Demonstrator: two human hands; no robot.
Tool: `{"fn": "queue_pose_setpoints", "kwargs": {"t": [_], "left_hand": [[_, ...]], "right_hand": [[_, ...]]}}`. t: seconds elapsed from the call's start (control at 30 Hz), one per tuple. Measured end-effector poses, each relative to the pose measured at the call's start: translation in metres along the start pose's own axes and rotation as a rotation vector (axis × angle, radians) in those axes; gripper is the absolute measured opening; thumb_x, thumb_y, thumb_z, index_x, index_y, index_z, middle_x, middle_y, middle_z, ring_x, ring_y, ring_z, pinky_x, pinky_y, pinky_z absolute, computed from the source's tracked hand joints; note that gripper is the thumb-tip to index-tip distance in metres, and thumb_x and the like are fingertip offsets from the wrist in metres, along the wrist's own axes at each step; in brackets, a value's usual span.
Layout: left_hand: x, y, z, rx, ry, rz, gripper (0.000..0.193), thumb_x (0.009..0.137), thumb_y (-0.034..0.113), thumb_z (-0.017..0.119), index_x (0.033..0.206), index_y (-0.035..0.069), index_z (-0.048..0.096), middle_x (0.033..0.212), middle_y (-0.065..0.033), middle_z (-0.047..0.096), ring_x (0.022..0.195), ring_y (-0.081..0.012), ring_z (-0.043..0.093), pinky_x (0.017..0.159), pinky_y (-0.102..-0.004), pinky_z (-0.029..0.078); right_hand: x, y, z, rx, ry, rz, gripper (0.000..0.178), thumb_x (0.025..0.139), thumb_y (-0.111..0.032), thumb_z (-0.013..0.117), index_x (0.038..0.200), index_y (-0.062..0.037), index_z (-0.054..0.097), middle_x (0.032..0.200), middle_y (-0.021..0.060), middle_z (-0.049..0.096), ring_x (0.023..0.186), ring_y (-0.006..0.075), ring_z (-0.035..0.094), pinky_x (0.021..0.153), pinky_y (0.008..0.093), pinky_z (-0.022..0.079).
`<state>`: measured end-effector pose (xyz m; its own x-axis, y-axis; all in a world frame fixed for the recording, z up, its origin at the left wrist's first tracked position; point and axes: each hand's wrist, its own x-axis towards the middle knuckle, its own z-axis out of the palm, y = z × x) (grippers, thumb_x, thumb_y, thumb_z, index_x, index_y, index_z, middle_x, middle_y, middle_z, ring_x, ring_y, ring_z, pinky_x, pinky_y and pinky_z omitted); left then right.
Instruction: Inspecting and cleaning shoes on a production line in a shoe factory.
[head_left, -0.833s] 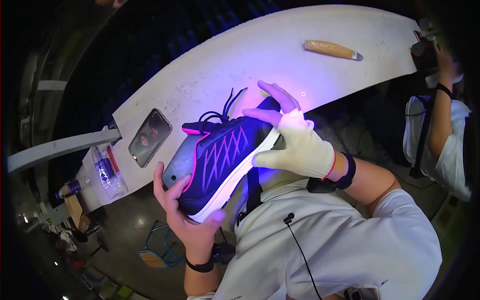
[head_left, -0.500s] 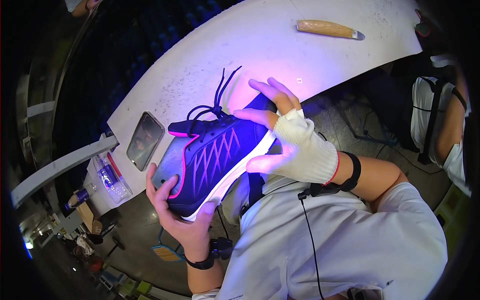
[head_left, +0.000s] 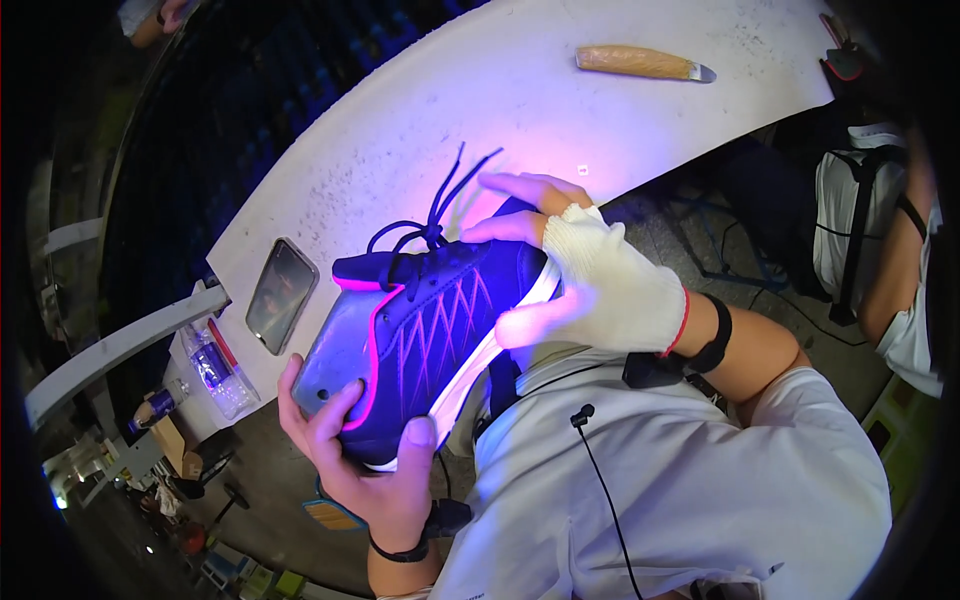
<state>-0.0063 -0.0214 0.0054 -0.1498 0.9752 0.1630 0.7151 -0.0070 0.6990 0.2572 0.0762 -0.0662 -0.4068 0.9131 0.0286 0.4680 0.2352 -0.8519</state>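
1. The left hand [head_left: 385, 490] is partly open, curled round the heel end of a dark shoe [head_left: 435, 315], its thumb by the pale sole [head_left: 466, 375] and its fingers over a grey last [head_left: 338, 335] filling the opening.
2. The right hand [head_left: 612, 285], in a fingerless white glove, is spread in a wide pinch on the toe end, thumb at the sole's side, fingers across the top.
3. So the shoe lies between the two hands, tilted on its side, at the table's [head_left: 480, 85] near edge; whether it touches the top is unclear.
4. With that last inside, it should feel stiff and fairly heavy, hardly fragile; the smooth last may slip, so heel and toe, gripped along the sole, look the surest holds. The laces [head_left: 433, 236] are limp.
5. A phone [head_left: 282, 296] lies near the left end.
6. A knife [head_left: 640, 63] lies farther off, toward the right end.
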Motion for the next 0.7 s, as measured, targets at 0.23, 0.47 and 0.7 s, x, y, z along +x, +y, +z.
{"fn": "queue_pose_setpoints", "kwargs": {"t": [0.23,0.47,0.7], "left_hand": [[0.031,-0.002,-0.005,-0.038,-0.066,-0.095,0.060,0.080,0.031,0.086,0.127,0.003,0.063,0.160,-0.0257,0.042,0.143,-0.0377,0.048,0.118,-0.0480,0.038],[0.047,0.045,0.050,-0.490,-0.013,0.435,0.102,0.080,0.040,0.092,0.155,-0.001,0.038,0.161,-0.0307,0.038,0.141,-0.0440,0.052,0.117,-0.0540,0.046],[0.084,0.046,0.174,-0.545,-0.274,0.524,0.096,0.080,0.017,0.089,0.157,-0.004,0.037,0.139,-0.0288,0.061,0.123,-0.0431,0.066,0.105,-0.0499,0.053]], "right_hand": [[0.013,0.007,0.001,0.212,-0.026,-0.012,0.054,0.085,-0.029,0.075,0.134,-0.0047,0.069,0.158,0.0209,0.051,0.148,0.0359,0.045,0.123,0.0489,0.031],[-0.027,-0.061,-0.068,0.379,0.128,-0.320,0.068,0.094,-0.031,0.067,0.153,-0.0013,0.051,0.162,0.0236,0.047,0.150,0.0345,0.046,0.126,0.0504,0.031],[-0.049,-0.052,-0.108,0.425,0.573,-0.187,0.093,0.087,-0.040,0.082,0.158,0.0044,0.042,0.163,0.0258,0.044,0.146,0.0327,0.050,0.121,0.0426,0.040]]}}
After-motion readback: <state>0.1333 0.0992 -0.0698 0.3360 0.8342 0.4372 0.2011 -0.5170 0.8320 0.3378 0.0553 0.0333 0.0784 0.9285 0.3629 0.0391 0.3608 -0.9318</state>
